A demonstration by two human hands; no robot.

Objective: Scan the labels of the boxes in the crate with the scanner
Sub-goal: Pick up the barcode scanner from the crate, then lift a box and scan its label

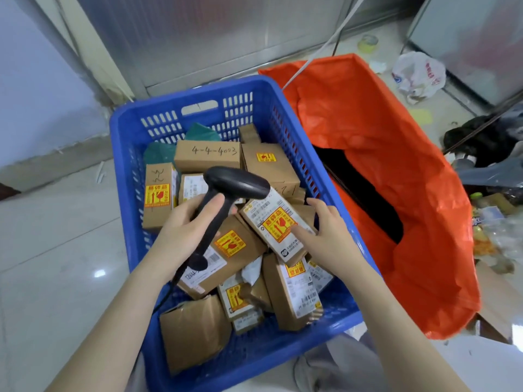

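A blue plastic crate [133,176] on the floor holds several brown cardboard boxes with white shipping labels and yellow-red fragile stickers. My left hand [184,219] grips the handle of a black barcode scanner [235,185], whose head hangs over the middle of the crate. Its cable runs down past my left wrist. My right hand [328,236] holds a small labelled box [276,227] by its right side, thumb on the fragile sticker. The box is tilted, label up, its far end right under the scanner head.
An orange plastic bag [396,165] stands open against the crate's right side. Beyond it lie a white bag [418,75], a tape roll [368,42] and dark clutter [486,154]. A wall and metal panels close off the back. Tiled floor lies to the left.
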